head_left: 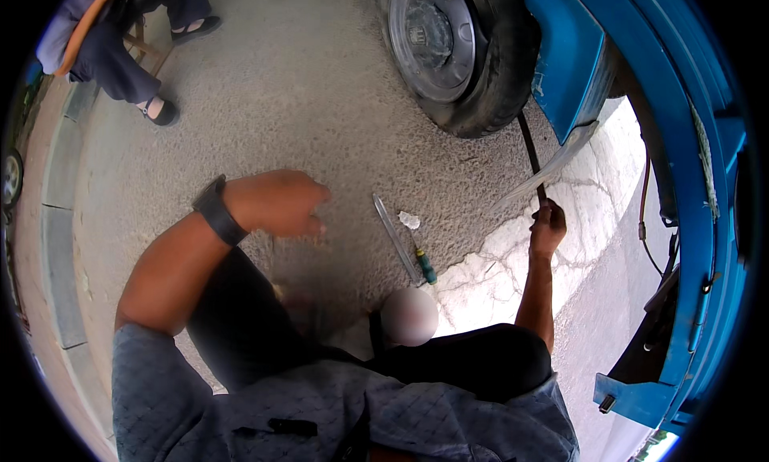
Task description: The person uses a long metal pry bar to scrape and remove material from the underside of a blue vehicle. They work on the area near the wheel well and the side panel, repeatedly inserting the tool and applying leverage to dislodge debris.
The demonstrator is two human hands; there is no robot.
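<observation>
My right hand is closed around the lower end of a dark rod. From there the rod slopes up to the foot of the truck wheel; its far end is hidden by the tyre. My left hand, with a dark band on its wrist, hovers over the ground, fingers loosely bent and slightly apart, nothing in them. Between my hands lie a long silvery metal bar, a screwdriver with a green and yellow handle, and a crumpled white scrap.
Blue vehicle bodywork curves along the right, with a pale strip under its fender. A blurred pale round object is close to my knees. Someone sits at the upper left, beside a kerb.
</observation>
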